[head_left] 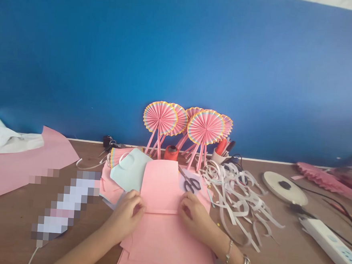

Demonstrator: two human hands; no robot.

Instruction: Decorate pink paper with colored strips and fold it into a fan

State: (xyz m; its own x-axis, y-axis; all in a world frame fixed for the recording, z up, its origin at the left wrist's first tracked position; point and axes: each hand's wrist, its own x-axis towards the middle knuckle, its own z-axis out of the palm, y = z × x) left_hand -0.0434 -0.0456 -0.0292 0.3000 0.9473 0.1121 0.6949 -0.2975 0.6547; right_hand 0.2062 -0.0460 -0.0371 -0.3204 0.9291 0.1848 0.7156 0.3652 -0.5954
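Note:
A pink paper sheet (160, 187) with a narrow fold along its near edge lies across a pile of larger pink sheets (171, 244). My left hand (130, 211) is closed on the left end of that fold, fingers curled in a pinch. At the right end, my right hand (196, 217) pinches the same edge. Black-handled scissors (192, 184) rest just beyond my right hand. Beside the sheet's far left lies a pale blue piece of paper (131, 171). My fingertips are partly hidden by my hands.
Several pleated pink paper fans (206, 127) stand against the blue wall. Curled white paper strips (235, 192) spread at right, near a round cream lid-like object (285, 188) and a power strip (333, 247). Left are a large pink sheet (25, 169) and a pixelated object (68, 207).

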